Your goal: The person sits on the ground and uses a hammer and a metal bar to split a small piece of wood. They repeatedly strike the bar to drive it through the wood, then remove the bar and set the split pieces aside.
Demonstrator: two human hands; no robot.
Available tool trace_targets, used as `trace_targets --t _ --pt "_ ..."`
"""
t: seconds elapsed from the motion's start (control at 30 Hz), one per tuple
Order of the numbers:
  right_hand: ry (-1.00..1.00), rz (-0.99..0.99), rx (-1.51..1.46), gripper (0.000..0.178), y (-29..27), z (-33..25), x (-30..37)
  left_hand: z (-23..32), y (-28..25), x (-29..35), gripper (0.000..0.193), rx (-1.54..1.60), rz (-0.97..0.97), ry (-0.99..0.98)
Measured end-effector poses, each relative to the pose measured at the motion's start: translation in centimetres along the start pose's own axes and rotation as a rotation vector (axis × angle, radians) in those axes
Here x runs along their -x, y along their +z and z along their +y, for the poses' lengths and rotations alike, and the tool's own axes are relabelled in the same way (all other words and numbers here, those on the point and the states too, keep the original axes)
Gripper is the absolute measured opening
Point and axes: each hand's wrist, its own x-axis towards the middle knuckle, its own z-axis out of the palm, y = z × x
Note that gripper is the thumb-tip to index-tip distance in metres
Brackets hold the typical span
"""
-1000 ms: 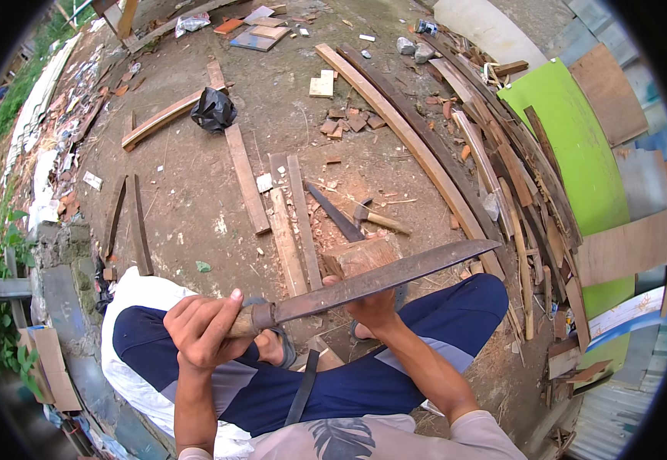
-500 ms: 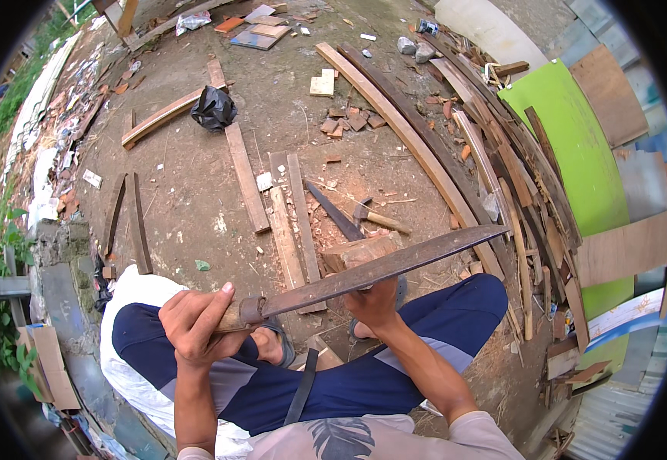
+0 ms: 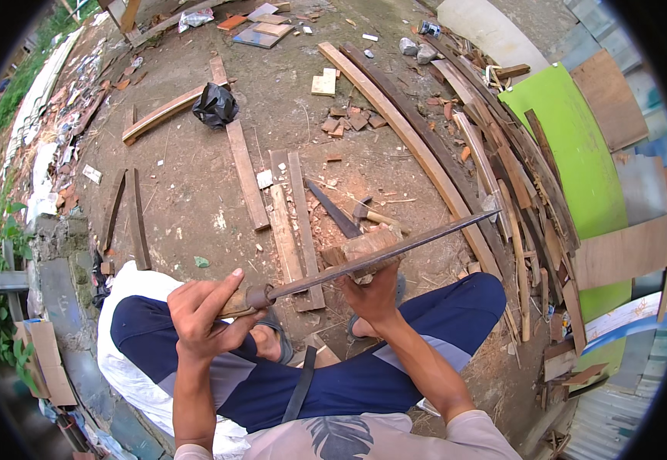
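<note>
My left hand is closed round the wooden handle of a machete, its thumb lying along the top. The long dark blade slants up to the right across my lap and shows nearly edge-on. My right hand grips a rough block of wood from below, just behind the blade. Whether the blade touches the block I cannot tell. Past the block, a hammer with a wooden handle and a dark tapered blade lie on the ground among wood chips.
Two narrow planks lie ahead of my feet, beside a black plastic bag further off. Long beams curve along the right, next to a pile of scrap timber and a green panel. A block wall stands at left.
The machete has turned from showing its flat side to nearly edge-on, and its tip has come slightly left and up. Both hands keep their holds.
</note>
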Motion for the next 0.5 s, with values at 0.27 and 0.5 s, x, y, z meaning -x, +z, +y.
trace_targets --t 0.27,0.5 --pt "-0.034 0.014 -0.031 0.100 0.26 0.57 -0.14 0.12 0.40 -0.10 0.059 0.053 -0.008 0.008" --pt "0.020 -0.030 -0.011 0.107 0.31 0.75 0.20 0.05 0.43 -0.02 0.060 0.052 -0.012 0.000"
